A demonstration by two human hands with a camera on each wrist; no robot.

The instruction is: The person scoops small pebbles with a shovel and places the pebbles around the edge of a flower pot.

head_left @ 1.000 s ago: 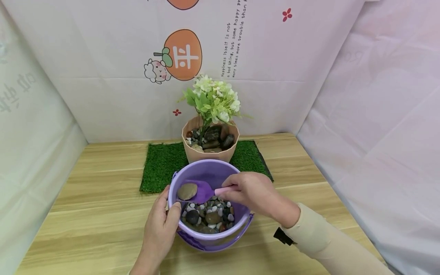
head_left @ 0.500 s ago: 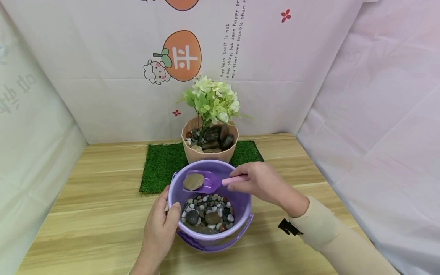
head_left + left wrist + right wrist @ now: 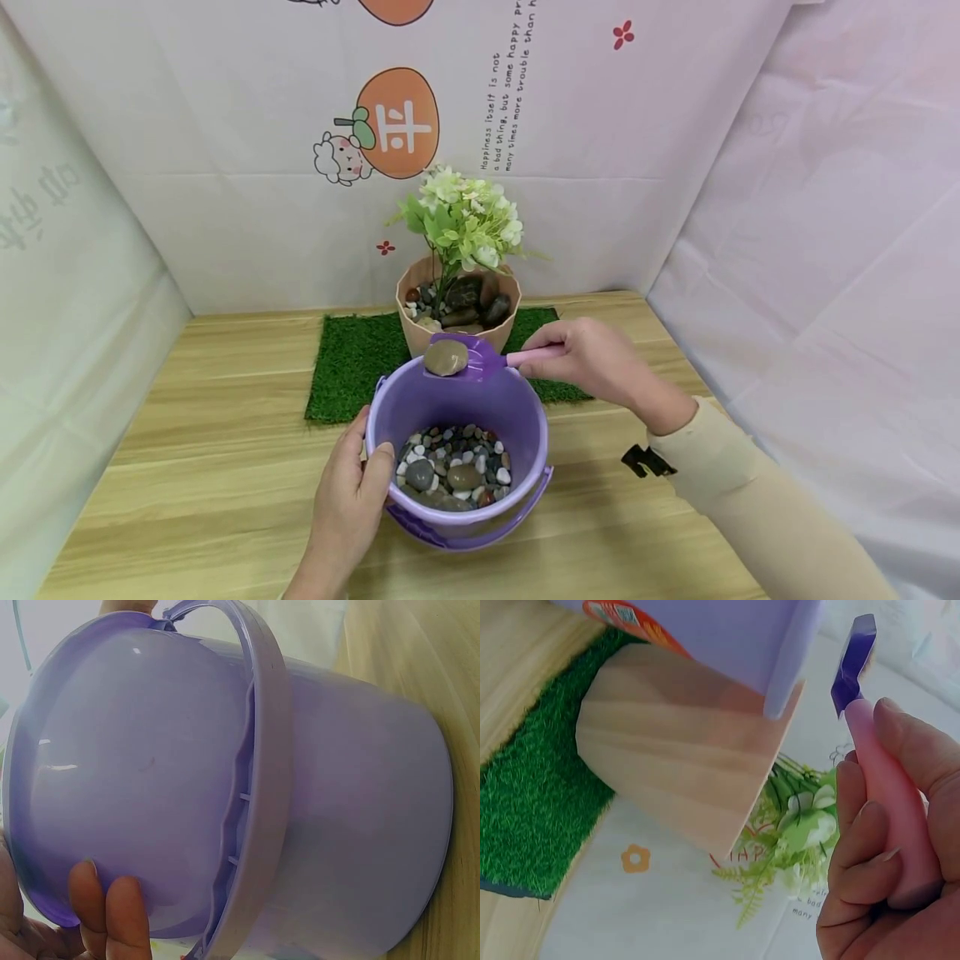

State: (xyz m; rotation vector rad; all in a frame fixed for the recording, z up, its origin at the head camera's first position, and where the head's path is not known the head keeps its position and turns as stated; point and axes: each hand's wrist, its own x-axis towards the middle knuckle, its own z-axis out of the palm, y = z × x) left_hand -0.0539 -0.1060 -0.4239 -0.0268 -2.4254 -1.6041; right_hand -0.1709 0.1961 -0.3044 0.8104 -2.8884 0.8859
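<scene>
My right hand (image 3: 592, 362) grips the pink handle of a small purple shovel (image 3: 486, 360), seen up close in the right wrist view. On its blade lies a flat tan stone (image 3: 446, 357), above the far rim of a purple bucket (image 3: 531, 433). Pebbles (image 3: 457, 467) in several colours, with a few larger stones, cover the bucket's bottom. My left hand (image 3: 348, 483) holds the bucket's left rim, thumb over the edge and fingers outside. Just behind the bucket stands a peach flower pot (image 3: 423, 337) with dark stones in it and a white-flowered plant (image 3: 468, 217).
The pot stands on a green artificial turf mat (image 3: 348, 367) on the wood-grain table (image 3: 210, 483). The bucket's handle (image 3: 517, 521) hangs down at the near side. Printed cloth (image 3: 247, 225) hangs behind the table and along both sides.
My right hand has lifted the shovel and its stone from inside the bucket, up and away to the far rim by the pot. The left hand and bucket stay put.
</scene>
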